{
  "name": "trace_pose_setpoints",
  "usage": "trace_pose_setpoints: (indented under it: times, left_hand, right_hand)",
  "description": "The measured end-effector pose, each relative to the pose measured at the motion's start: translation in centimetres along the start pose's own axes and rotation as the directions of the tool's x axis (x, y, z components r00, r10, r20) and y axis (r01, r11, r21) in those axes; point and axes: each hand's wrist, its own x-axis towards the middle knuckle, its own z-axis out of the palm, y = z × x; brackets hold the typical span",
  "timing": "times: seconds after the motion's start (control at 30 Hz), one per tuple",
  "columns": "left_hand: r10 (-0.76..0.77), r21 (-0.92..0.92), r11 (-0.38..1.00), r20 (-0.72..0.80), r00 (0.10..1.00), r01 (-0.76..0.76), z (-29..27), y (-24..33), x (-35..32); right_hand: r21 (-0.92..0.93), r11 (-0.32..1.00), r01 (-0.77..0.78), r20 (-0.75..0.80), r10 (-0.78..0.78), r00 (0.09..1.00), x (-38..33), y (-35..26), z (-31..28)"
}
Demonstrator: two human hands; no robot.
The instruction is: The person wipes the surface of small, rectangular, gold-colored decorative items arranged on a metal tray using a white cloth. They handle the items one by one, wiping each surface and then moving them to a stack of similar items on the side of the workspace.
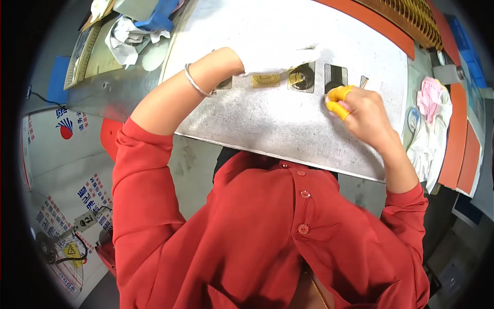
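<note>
My left hand (pixel 275 61), apparently in a white glove, reaches across the pale board (pixel 247 121). Its outline washes out against the bright surface, so its fingers cannot be made out. Just beside it lie a dark, finely lined rectangular piece (pixel 307 82) with a yellow patch on it and a yellowish rectangular piece (pixel 266 80). My right hand (pixel 360 110) wears yellow finger cots (pixel 338 94) on thumb and forefinger. They curl together at the lower edge of another dark patterned piece (pixel 336 73); whatever is between them is hidden.
A small dark piece (pixel 364 81) lies farther right. White cloth (pixel 128 38) and a blue container (pixel 157 18) stand at the far left. Pink cloth (pixel 431 98) and a white glove (pixel 424 147) lie at the right. A brown ribbed rack (pixel 406 18) stands at the back.
</note>
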Motion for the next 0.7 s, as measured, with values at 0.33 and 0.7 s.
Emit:
trace_pose_setpoints:
  times: [0.33, 0.7]
  left_hand:
    - [0.130, 0.011, 0.991, 0.125, 0.984, -0.133, 0.8, 2.3, 3.7]
    - [-0.079, 0.165, 0.985, 0.231, 0.970, 0.041, -1.2, 2.3, 2.4]
  right_hand:
    - [-0.011, 0.997, -0.073, -0.007, 0.073, 0.997, -2.7, 0.7, 1.3]
    - [-0.080, 0.996, -0.024, 0.027, 0.026, 0.999, 0.2, 1.3, 1.1]
